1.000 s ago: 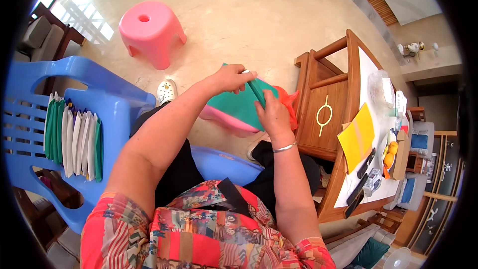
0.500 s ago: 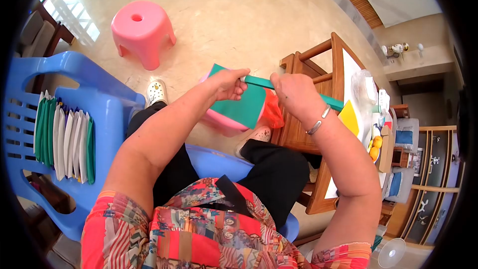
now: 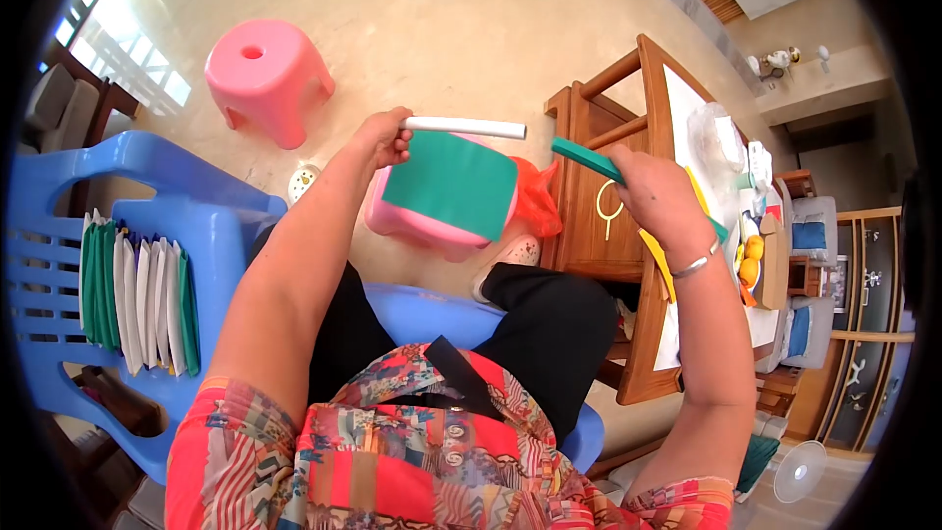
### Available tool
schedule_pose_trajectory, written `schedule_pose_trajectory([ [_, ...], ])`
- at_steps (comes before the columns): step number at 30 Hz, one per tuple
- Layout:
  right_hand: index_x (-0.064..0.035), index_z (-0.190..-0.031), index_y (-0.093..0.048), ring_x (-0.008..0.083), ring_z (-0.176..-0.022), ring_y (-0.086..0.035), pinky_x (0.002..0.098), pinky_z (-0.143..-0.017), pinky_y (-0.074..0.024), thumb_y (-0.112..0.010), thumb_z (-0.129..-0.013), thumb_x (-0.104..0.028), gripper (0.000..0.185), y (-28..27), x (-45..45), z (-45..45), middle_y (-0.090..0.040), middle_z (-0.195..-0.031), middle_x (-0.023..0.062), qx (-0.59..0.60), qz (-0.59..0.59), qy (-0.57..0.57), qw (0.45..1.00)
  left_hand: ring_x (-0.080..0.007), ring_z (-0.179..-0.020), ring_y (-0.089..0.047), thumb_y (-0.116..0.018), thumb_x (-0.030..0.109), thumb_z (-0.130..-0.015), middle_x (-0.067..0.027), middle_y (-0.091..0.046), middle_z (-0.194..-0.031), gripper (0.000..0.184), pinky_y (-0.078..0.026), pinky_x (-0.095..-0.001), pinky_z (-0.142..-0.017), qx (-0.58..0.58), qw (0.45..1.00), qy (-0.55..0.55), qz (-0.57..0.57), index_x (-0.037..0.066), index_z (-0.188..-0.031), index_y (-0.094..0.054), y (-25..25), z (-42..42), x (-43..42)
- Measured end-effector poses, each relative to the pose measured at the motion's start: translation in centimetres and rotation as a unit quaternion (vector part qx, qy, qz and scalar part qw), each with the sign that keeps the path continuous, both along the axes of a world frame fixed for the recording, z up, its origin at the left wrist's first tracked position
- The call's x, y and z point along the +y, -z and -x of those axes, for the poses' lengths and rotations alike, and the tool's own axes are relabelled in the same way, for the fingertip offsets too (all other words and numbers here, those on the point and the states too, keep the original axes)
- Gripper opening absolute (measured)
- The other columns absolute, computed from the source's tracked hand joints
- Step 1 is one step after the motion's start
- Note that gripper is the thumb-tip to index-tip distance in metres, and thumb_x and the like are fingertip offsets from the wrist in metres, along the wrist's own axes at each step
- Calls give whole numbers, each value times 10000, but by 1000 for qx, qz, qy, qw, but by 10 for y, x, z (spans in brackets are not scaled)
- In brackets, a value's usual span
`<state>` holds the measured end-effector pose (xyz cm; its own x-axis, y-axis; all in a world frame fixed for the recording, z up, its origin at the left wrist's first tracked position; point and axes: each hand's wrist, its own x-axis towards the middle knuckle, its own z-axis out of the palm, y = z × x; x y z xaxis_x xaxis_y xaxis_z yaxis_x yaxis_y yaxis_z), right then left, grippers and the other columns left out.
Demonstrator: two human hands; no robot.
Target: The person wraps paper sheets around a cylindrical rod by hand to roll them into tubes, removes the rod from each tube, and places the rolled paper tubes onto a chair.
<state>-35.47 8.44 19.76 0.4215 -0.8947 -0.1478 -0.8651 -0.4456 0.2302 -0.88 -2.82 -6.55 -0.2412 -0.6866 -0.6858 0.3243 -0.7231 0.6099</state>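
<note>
My left hand [image 3: 385, 137] is closed around one end of a slim white rod [image 3: 466, 126], which points to the right. In my right hand [image 3: 659, 198] is a long narrow green strip [image 3: 587, 159], gripped near its middle, its near end reaching toward the rod with a gap between. Below the rod, a flat green sheet [image 3: 451, 185] lies on a pink stool [image 3: 392, 219]. Beside that stool sits a red plastic bag [image 3: 538, 198]. A thin yellow loop [image 3: 609, 208] shows under my right hand, in front of the wooden table.
On the left, a blue plastic chair [image 3: 147, 162] holds a row of green and white folded pieces [image 3: 147, 299]. Another pink stool [image 3: 265, 79] stands on the floor farther off. The wooden table [image 3: 643, 334] at right carries yellow sheets, oranges [image 3: 752, 257] and plastic packaging [image 3: 714, 132].
My hands have moved apart, the left to the left and the right to the right. The white rod now shows at full length, separate from the green strip.
</note>
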Motion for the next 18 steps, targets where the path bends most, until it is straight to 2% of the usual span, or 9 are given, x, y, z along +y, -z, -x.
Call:
schedule_pose_trajectory([
  [4, -75, -1080, -594, 427, -821, -680, 528, -700, -530, -670, -897, -165, 217, 22, 18, 9, -695, -858, 195, -131, -7, 114, 985, -142, -533, -435, -551, 316, -1000, -16, -482, -643, 266, -445, -360, -494, -111, 993, 29, 10, 83, -876, -589, 36, 3, 2],
  [6, -79, -1107, -606, 431, -839, -683, 523, -712, -534, -681, -907, -201, 246, 50, 17, 6, -701, -870, 206, -189, 6, 131, 973, -166, -541, -457, -551, 330, -1000, -41, -504, -671, 290, -448, -352, -487, -161, 984, 72, 11, 63, -894, -591, 56, 10, 8],
  [10, -81, -1148, -620, 427, -846, -690, 502, -723, -546, -699, -912, -266, 310, 108, 8, -24, -704, -883, 219, -343, 20, 137, 929, -180, -550, -495, -537, 335, -1007, -62, -560, -711, 298, -464, -370, -472, -230, 966, 118, 19, 47, -983, -613, 65, 28, 23],
  [14, -73, -1157, -627, 413, -844, -698, 483, -724, -553, -716, -910, -262, 324, 153, -2, -63, -705, -889, 216, -461, 25, 163, 872, -188, -562, -571, -537, 334, -1006, -80, -641, -772, 312, -482, -376, -460, -272, 950, 144, 59, 49, -1101, -616, 72, 26, 28],
  [15, -70, -1155, -626, 409, -843, -699, 480, -723, -554, -721, -908, -257, 324, 161, -1, -72, -705, -889, 214, -480, 34, 172, 859, -186, -587, -624, -539, 336, -1002, -89, -687, -822, 335, -490, -368, -454, -297, 939, 161, 61, 70, -1193, -612, 69, 25, 27],
  [16, -67, -1154, -626, 406, -841, -701, 476, -723, -554, -726, -906, -252, 325, 171, -1, -76, -706, -890, 212, -498, 43, 182, 847, -186, -590, -630, -541, 330, -1000, -89, -692, -828, 344, -492, -369, -458, -308, 936, 161, 64, 75, -1221, -609, 64, 25, 29],
  [18, -76, -1163, -631, 397, -847, -699, 459, -723, -561, -727, -907, -223, 310, 194, -2, -76, -717, -932, 183, -520, 75, 151, 838, -184, -595, -640, -545, 317, -997, -91, -701, -839, 369, -496, -371, -465, -328, 927, 166, 69, 85, -1277, -605, 53, 25, 31],
])
